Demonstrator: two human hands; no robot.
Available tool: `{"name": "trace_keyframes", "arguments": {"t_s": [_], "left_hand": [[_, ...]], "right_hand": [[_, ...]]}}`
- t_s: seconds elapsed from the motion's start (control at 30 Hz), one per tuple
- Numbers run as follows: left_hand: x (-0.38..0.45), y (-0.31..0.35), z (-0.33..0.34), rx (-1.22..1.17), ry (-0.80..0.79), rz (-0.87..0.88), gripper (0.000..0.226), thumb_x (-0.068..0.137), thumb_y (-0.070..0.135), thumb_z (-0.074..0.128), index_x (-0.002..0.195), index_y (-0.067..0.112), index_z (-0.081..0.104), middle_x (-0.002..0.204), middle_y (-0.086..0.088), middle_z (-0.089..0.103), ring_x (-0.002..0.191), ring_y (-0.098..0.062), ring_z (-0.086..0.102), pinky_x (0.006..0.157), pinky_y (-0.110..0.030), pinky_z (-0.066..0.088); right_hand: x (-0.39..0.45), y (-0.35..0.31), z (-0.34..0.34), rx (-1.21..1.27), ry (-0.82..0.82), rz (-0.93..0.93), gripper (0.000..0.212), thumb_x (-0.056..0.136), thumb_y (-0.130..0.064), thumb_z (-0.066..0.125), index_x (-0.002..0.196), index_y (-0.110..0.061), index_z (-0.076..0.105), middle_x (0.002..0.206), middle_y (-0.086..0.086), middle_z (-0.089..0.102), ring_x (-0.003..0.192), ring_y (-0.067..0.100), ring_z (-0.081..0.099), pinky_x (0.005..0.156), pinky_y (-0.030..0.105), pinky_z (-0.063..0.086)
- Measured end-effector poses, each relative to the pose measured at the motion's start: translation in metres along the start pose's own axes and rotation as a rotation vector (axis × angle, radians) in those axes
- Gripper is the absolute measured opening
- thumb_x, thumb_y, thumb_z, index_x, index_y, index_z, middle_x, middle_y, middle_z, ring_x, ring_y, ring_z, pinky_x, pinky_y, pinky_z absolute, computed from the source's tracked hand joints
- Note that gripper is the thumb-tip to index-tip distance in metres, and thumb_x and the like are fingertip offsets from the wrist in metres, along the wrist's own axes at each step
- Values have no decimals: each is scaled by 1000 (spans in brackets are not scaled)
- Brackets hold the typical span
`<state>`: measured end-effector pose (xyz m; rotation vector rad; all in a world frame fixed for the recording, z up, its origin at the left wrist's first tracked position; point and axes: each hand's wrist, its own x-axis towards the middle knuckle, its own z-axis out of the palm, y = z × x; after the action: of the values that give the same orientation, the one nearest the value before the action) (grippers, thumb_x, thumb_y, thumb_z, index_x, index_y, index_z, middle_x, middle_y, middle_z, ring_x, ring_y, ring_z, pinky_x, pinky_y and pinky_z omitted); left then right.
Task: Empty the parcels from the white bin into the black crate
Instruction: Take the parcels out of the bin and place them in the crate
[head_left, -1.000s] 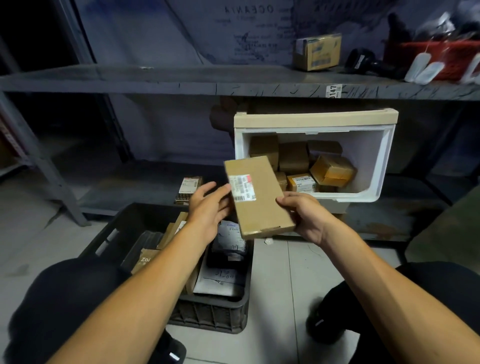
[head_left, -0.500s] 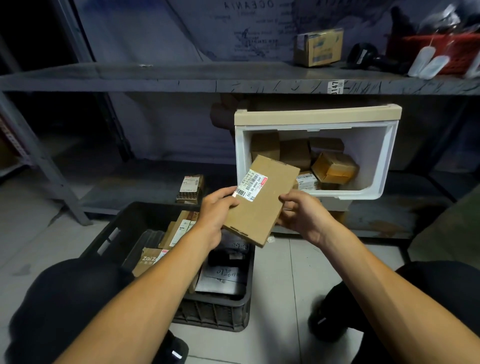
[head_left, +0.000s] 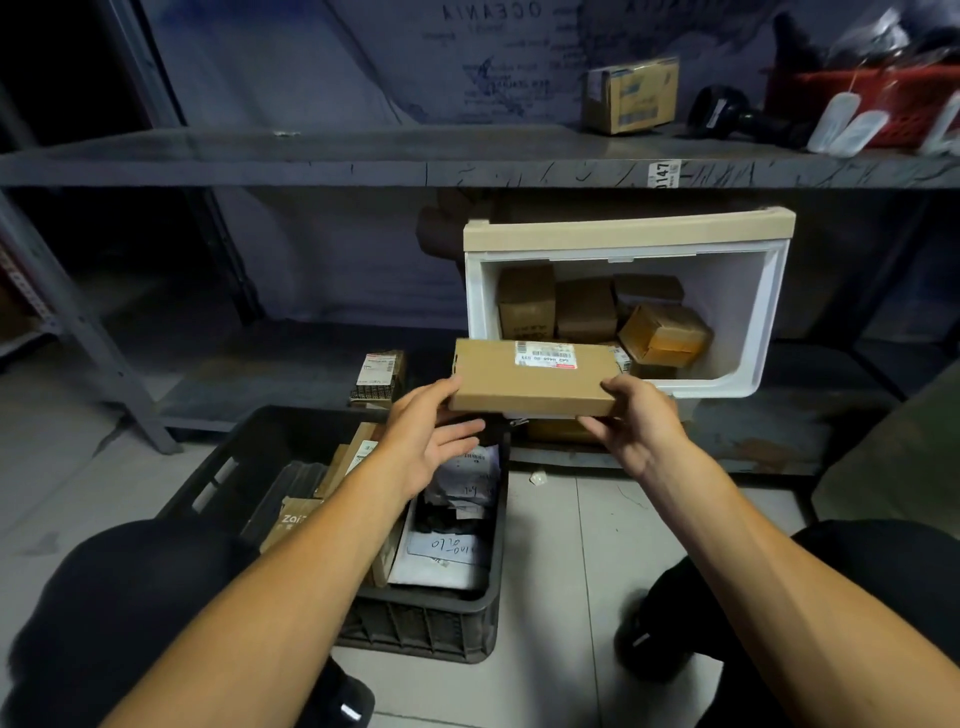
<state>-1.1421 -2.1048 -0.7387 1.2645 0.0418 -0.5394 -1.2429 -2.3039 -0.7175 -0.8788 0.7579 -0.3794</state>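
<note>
You hold a flat brown parcel (head_left: 535, 379) level between your two hands, its labelled face up and its long side running across you. Your right hand (head_left: 636, 428) grips the parcel's right end, thumb on top near the corner and fingers curled beneath. Your left hand (head_left: 428, 439) meets the left end with its thumb on the upper edge; its fingers lie spread and nearly straight below the parcel, and you can't quite tell from here whether they touch the underside.

Just beyond your grip, the white bin (head_left: 758, 332) sits tipped on the lower shelf (head_left: 270, 369) with its open mouth toward you; several small cardboard boxes (head_left: 665, 332) lie piled inside it. Below your left hand and nearer to you, the black crate (head_left: 467, 618) stands on the floor, holding brown boxes and white mailers (head_left: 452, 551). Past your left hand, a small labelled packet (head_left: 378, 375) stands upright on the lower shelf. Above the grip, on the upper shelf (head_left: 363, 161), rest a printed carton (head_left: 631, 96), a dark handheld device (head_left: 727, 111) and a red basket (head_left: 872, 101).
</note>
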Motion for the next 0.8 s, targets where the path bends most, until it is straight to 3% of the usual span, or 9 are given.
{"name": "trace_keyframes", "arguments": {"t_s": [0.13,0.3,0.4,0.5,0.6,0.7,0.8], "left_hand": [[-2,-4,7,-8,-29,23,34,95,16,67,127,13,54,112,-19,69,93,-32,75,80,-44,61],[4,-1,3,-75,134,95,31,96,-2,55,126,5,54,103,-21,69,83,-28,76,76,-41,62],[2,2,3,2,91,141,63,92,-4,60,147,22,41,116,-10,66,99,-27,72,82,-43,61],[6,1,-4,380,82,307,96,83,-3,73,151,47,28,136,11,42,125,-17,49,91,-32,53],[10,-2,-9,557,58,440,78,71,11,87,118,63,53,137,3,51,125,-18,53,107,-44,47],[11,-3,-10,551,67,534,44,72,12,89,96,38,64,116,-3,64,107,-15,62,94,-29,52],[11,-4,-10,463,14,505,37,78,10,84,98,33,63,103,7,72,99,-9,67,85,-22,51]], "right_hand": [[-7,11,6,-82,-65,43,33,94,-6,66,125,-9,55,116,15,65,105,31,67,56,31,63],[-13,14,9,-204,-129,56,37,93,-15,70,126,-14,53,113,16,66,94,28,70,59,32,63],[-14,10,9,-175,-165,79,29,97,-18,64,124,-13,53,107,18,67,80,22,71,55,26,61],[-13,1,6,-165,-163,123,14,100,-21,57,109,-11,58,93,15,64,64,14,65,48,21,58],[-11,-3,2,-154,-167,171,17,98,-22,57,107,-7,58,85,14,64,55,10,62,44,19,55],[-8,-3,-2,-172,-135,181,27,98,-33,56,108,-8,59,78,9,61,55,10,58,42,19,52],[-7,-4,-4,-217,-113,176,46,96,-61,52,102,-16,59,71,4,52,58,12,50,45,22,48]]}}
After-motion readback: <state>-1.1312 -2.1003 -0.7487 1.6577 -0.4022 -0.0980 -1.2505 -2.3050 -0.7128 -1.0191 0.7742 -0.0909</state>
